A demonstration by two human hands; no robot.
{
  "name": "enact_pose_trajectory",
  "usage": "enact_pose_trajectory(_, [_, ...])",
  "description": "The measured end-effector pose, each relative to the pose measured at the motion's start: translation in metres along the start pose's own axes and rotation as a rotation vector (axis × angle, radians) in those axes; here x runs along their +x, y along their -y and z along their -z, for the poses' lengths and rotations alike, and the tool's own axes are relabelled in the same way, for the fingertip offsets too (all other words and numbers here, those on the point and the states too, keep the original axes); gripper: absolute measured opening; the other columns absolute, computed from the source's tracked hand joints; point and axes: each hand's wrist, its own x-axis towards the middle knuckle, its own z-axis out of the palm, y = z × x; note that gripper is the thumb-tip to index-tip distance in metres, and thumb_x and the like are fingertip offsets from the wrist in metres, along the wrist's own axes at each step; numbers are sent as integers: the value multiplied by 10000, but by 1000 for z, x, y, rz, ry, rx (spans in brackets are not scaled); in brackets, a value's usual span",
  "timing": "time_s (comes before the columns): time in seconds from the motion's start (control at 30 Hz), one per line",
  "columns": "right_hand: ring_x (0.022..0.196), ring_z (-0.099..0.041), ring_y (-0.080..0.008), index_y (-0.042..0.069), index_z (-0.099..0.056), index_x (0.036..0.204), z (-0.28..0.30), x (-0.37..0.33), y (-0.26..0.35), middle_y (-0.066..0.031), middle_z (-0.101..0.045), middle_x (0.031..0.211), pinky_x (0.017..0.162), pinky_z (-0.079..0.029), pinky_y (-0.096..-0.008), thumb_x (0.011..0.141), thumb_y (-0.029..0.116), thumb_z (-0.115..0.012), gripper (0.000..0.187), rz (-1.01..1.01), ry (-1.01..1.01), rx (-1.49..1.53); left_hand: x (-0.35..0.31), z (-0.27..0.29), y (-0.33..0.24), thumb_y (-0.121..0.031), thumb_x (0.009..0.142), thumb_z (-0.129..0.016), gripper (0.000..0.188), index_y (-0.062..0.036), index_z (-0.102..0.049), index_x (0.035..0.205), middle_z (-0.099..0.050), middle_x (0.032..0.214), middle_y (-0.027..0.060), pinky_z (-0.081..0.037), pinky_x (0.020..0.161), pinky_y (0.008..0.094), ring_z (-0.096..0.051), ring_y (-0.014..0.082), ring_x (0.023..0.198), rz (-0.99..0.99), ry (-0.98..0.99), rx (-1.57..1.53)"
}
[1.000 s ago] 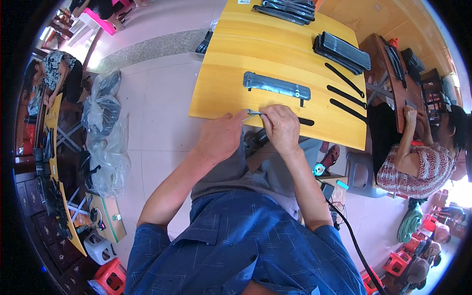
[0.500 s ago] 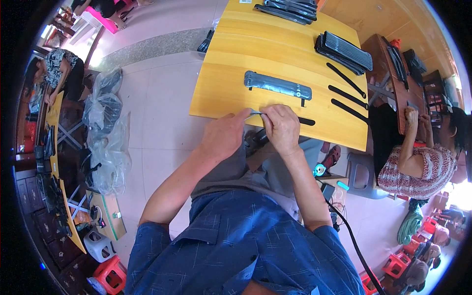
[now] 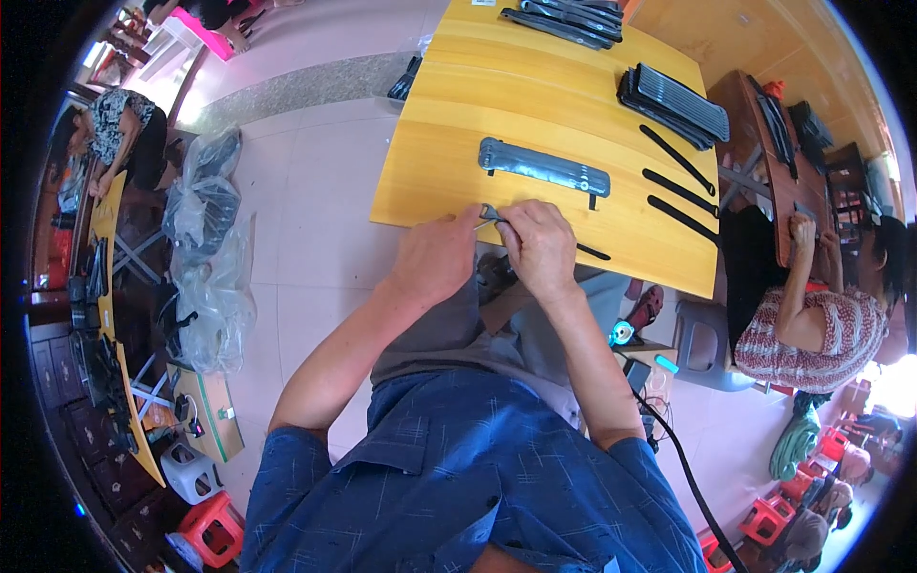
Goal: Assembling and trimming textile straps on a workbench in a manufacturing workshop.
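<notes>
At the near edge of the yellow table, my left hand (image 3: 437, 256) and my right hand (image 3: 540, 250) are close together, both pinching a dark strap (image 3: 491, 214). A small looped end of it shows between my fingertips. A thin black tail (image 3: 593, 252) sticks out beyond my right hand, seemingly the same strap. Just past my hands lies a long dark grey packet (image 3: 544, 168) with a shiny face and black strap ends poking from under it. To its right, several black straps (image 3: 677, 159) with looped ends lie side by side.
Farther back on the yellow table (image 3: 430, 143) sit a stack of black ribbed pieces (image 3: 674, 105) and a pile of black packets (image 3: 564, 21). A co-worker (image 3: 812, 310) sits at a brown table to the right. Plastic bags (image 3: 210, 248) lie on the floor at left.
The looped strap end between my fingers has turned up into clearer view. The tail beyond my right hand has turned from flat to edge-on. Both hands stay nearly in place.
</notes>
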Motion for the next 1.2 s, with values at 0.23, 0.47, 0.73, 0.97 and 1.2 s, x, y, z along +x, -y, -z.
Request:
enact_pose_trajectory(0.23, [864, -663, -318, 78, -720, 910, -4, 1, 2, -91, -657, 858, 755, -543, -429, 835, 95, -783, 100, 20, 18, -2, 2, 6, 1, -215, 1016, -575, 352, -68, -643, 1329, -753, 922, 180, -569, 736, 532, -731, 389, 852, 19, 15, 43])
enact_pose_trajectory(0.47, [809, -642, -322, 78, -668, 851, -5, 4, 0, -98, -603, 819, 721, -537, -438, 817, 77, -758, 96, 76, -9, 34, 8, 4, 9, -199, 1026, -555, 343, -88, -658, 1333, -749, 892, 171, -563, 699, 526, -732, 369, 808, -63, -7, 50])
enact_pose_trajectory(0.73, [799, -645, -319, 77, -663, 857, -2, 7, -3, -97, -621, 830, 718, -546, -436, 815, 65, -753, 100, 94, 36, 35, 11, 8, 5, -210, 1048, -514, 340, -146, -687, 1333, -737, 818, 154, -556, 654, 521, -734, 355, 769, -29, 52, 146])
enact_pose_trajectory(0.97, [813, -646, -318, 73, -664, 853, -3, 6, -3, -95, -621, 839, 723, -548, -436, 821, 64, -740, 83, 112, 40, 25, 8, 4, 5, -153, 977, -570, 378, -176, -688, 1335, -749, 853, 129, -589, 683, 483, -758, 331, 806, -2, 30, 167])
enact_pose_trajectory(1.2, [833, -638, -332, 64, -684, 868, -5, 1, -1, -111, -597, 829, 748, -538, -443, 832, 83, -750, 78, 90, 44, -2, 4, -7, 11, -210, 1053, -512, 361, -164, -660, 1379, -733, 811, 136, -568, 653, 499, -734, 338, 763, -3, -18, 168])
